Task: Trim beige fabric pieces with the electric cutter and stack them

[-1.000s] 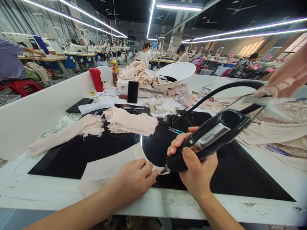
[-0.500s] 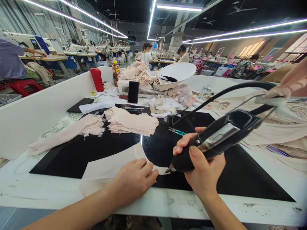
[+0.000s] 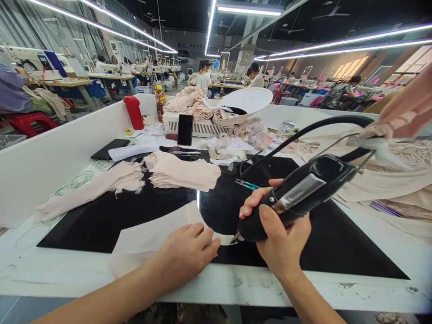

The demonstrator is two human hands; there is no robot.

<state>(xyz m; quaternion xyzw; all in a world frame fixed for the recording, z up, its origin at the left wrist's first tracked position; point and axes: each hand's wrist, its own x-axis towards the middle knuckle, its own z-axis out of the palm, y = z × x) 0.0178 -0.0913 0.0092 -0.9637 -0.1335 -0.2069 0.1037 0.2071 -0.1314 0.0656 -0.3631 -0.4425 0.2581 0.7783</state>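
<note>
My left hand (image 3: 189,252) rests on a pale, curved fabric piece (image 3: 151,231), its fingers closed together at the piece's narrow right end. My right hand (image 3: 281,234) is wrapped round black corded electric scissors (image 3: 297,191), tilted with the short metal tip down and left. That tip meets the end of the narrow fabric strip just right of my left fingers. A pale pink cloth tie (image 3: 388,130) is knotted round the tool's cord at the upper right. Beyond my hands lie a stack of cut pale pieces (image 3: 184,171) and turquoise-handled thread snips (image 3: 248,184).
A black mat (image 3: 337,243) covers much of the white table. Pale cloth (image 3: 91,189) lies left, more cloth (image 3: 378,180) right. At the back stand a phone (image 3: 185,129), a red cup (image 3: 133,112), a bottle (image 3: 160,103) and a white basket (image 3: 189,126). People sit at sewing tables beyond.
The whole view has shifted slightly, so things sit a little further left. Both hands keep their hold, and the tool's tip stays at the fabric's end.
</note>
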